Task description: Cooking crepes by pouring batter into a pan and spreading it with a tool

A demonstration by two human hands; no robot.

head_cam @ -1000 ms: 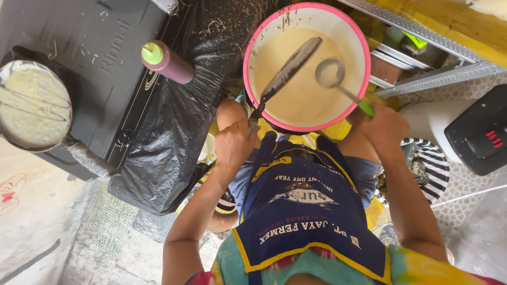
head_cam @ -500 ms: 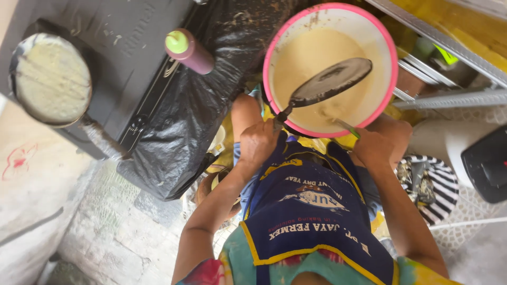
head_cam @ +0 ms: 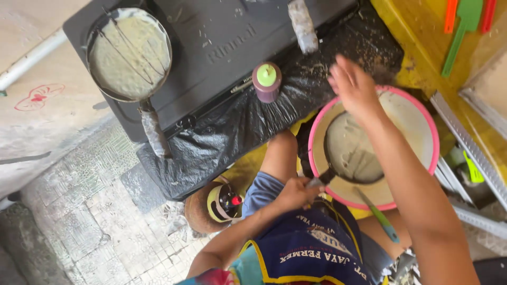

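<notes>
My left hand grips the handle of a small dark pan, whose face is coated with pale batter. The pan hangs over a pink-rimmed bowl of batter in front of my knees. My right hand is raised above the bowl's far rim, fingers apart and holding nothing. A ladle with a green handle rests on the bowl's near rim, free of both hands.
A black stove carries a second pan of batter with a wrapped handle. A purple bottle with a green cap stands on black plastic sheeting. Green and orange spatulas lie on a yellow surface. A round container sits on the tiled floor.
My right hand let go of the green-handled ladle and rose over the bowl toward the stove. The small pan dropped lower over the batter. The view swung left.
</notes>
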